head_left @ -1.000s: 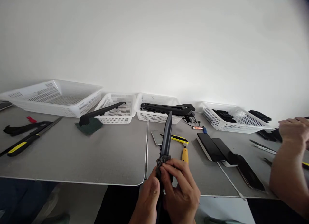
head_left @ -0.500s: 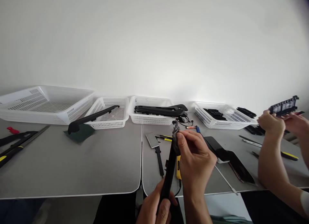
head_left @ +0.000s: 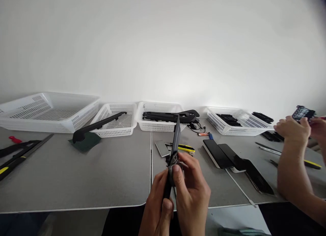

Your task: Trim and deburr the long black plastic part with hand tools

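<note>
A long black plastic part (head_left: 176,137) stands nearly upright in front of me, its narrow tip pointing up. My left hand (head_left: 157,202) is wrapped around its lower end. Higher up, the fingers of my right hand (head_left: 189,187) pinch a dark grey crumpled piece (head_left: 174,161) against the part. What this piece is cannot be made out. Just behind the hands lie a grey flat block (head_left: 162,149) and a yellow and black cutter (head_left: 186,148) on the table.
White baskets (head_left: 117,131) line the wall, some holding black parts. A curved black part (head_left: 99,125) leans across one basket onto a green sheet (head_left: 86,142). Phones (head_left: 217,153) lie at right. Another person's hands (head_left: 292,129) hold a black part. Pliers (head_left: 19,154) lie left.
My right hand has moved down and closer to my left hand, with the grey piece. The black part now extends above my fingers. The other person's hands have tilted their part and moved right.
</note>
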`<action>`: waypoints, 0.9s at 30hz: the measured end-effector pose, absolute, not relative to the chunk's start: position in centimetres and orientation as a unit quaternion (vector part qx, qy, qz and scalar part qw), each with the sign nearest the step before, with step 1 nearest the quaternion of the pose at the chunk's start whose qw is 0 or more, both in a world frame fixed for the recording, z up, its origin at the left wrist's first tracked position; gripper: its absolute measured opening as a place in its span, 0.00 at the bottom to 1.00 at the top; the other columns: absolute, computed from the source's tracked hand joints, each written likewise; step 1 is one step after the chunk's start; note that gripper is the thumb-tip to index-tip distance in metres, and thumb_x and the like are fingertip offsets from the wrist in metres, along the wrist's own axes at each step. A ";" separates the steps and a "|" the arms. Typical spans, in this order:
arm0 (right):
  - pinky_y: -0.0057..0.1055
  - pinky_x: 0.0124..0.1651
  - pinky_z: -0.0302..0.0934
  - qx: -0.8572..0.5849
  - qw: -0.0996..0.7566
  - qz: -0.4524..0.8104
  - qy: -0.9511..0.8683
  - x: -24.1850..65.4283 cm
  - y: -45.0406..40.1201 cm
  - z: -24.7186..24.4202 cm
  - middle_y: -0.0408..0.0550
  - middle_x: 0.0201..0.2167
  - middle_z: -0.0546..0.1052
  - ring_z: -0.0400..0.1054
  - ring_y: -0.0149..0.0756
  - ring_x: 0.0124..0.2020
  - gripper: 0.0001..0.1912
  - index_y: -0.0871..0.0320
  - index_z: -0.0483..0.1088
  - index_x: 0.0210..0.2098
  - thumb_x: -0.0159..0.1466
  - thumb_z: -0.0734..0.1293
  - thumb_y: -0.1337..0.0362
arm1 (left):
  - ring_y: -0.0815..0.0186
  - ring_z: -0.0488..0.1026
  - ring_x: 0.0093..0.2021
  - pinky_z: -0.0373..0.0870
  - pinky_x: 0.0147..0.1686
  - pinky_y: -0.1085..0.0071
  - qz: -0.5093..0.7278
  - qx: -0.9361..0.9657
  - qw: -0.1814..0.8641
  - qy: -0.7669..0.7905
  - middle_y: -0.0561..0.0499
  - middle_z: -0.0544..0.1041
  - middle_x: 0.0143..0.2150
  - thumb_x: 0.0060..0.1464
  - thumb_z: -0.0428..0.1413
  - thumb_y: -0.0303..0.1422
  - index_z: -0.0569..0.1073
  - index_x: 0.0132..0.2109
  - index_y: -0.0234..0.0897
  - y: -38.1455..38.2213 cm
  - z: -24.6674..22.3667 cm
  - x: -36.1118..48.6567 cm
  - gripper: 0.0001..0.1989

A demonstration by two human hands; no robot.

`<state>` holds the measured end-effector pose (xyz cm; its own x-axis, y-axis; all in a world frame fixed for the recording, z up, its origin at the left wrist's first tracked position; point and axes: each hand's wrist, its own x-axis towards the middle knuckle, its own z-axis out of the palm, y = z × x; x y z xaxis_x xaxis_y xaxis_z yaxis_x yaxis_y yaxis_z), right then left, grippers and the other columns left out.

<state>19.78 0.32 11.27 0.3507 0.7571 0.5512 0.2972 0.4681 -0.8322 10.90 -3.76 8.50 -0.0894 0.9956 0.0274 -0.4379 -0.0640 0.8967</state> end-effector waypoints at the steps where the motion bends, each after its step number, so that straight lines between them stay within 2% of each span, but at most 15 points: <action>1: 0.40 0.51 0.75 -0.481 0.657 0.176 -0.553 19.5 0.0 10.8 0.54 0.52 0.81 0.79 0.43 0.50 0.12 0.54 0.79 0.53 0.73 0.70 0.59 | 0.40 0.71 0.63 0.69 0.63 0.55 0.644 0.386 0.532 0.392 0.37 0.77 0.61 0.54 0.64 0.62 0.84 0.58 0.45 -3.6 8.7 10.9 0.34; 3: 0.40 0.52 0.76 -0.469 0.651 0.168 -0.572 18.9 -0.6 9.7 0.54 0.52 0.82 0.79 0.44 0.52 0.11 0.53 0.79 0.53 0.73 0.70 0.62 | 0.38 0.68 0.67 0.68 0.65 0.55 0.661 0.399 0.497 0.396 0.36 0.75 0.65 0.56 0.59 0.65 0.83 0.59 0.43 -3.3 8.8 10.7 0.37; 6: 0.39 0.52 0.77 -0.451 0.638 0.142 -0.608 18.4 -1.4 7.9 0.54 0.52 0.82 0.79 0.45 0.54 0.11 0.52 0.79 0.53 0.72 0.69 0.66 | 0.41 0.67 0.69 0.69 0.65 0.58 0.665 0.346 0.531 0.397 0.38 0.74 0.67 0.57 0.59 0.65 0.82 0.60 0.43 -3.4 8.4 10.2 0.37; 9: 0.39 0.51 0.78 -0.441 0.616 0.135 -0.638 18.2 -2.2 5.8 0.56 0.54 0.82 0.80 0.46 0.55 0.16 0.52 0.77 0.58 0.72 0.69 0.66 | 0.44 0.65 0.72 0.69 0.65 0.61 0.653 0.319 0.549 0.412 0.41 0.73 0.69 0.59 0.57 0.64 0.81 0.62 0.46 -3.4 7.9 9.5 0.35; 12: 0.40 0.53 0.78 -0.450 0.605 0.151 -0.639 18.0 -2.8 4.4 0.56 0.56 0.82 0.79 0.46 0.57 0.20 0.52 0.74 0.63 0.73 0.68 0.67 | 0.45 0.63 0.74 0.68 0.67 0.61 0.628 0.318 0.560 0.438 0.42 0.73 0.71 0.58 0.60 0.63 0.80 0.63 0.46 -2.9 7.5 9.2 0.36; 15: 0.40 0.56 0.78 -0.466 0.605 0.162 -0.625 17.8 -3.2 3.7 0.55 0.57 0.82 0.79 0.45 0.58 0.15 0.52 0.77 0.57 0.73 0.66 0.69 | 0.45 0.62 0.75 0.65 0.69 0.59 0.608 0.293 0.578 0.460 0.42 0.74 0.71 0.56 0.63 0.62 0.80 0.63 0.46 -2.3 7.4 9.3 0.36; 18: 0.39 0.56 0.78 -0.467 0.602 0.142 -0.632 18.0 -3.4 3.3 0.54 0.57 0.84 0.80 0.45 0.58 0.12 0.52 0.79 0.51 0.72 0.67 0.70 | 0.46 0.61 0.76 0.60 0.72 0.57 0.606 0.300 0.582 0.452 0.43 0.75 0.70 0.59 0.61 0.61 0.81 0.62 0.46 -1.9 7.5 9.6 0.33; 23: 0.40 0.56 0.79 -0.424 0.603 0.117 -0.665 18.6 -4.3 1.4 0.54 0.57 0.84 0.82 0.47 0.55 0.16 0.52 0.81 0.53 0.70 0.70 0.73 | 0.44 0.63 0.74 0.57 0.72 0.53 0.618 0.273 0.562 0.477 0.45 0.74 0.72 0.59 0.59 0.63 0.80 0.63 0.49 -1.4 8.2 9.4 0.34; 27: 0.42 0.57 0.79 -0.408 0.611 0.120 -0.668 19.0 -5.7 -0.6 0.54 0.57 0.84 0.82 0.48 0.55 0.18 0.52 0.81 0.54 0.70 0.68 0.74 | 0.47 0.68 0.71 0.59 0.71 0.54 0.661 0.227 0.565 0.438 0.44 0.79 0.66 0.59 0.61 0.61 0.74 0.68 0.49 -0.7 9.2 9.0 0.37</action>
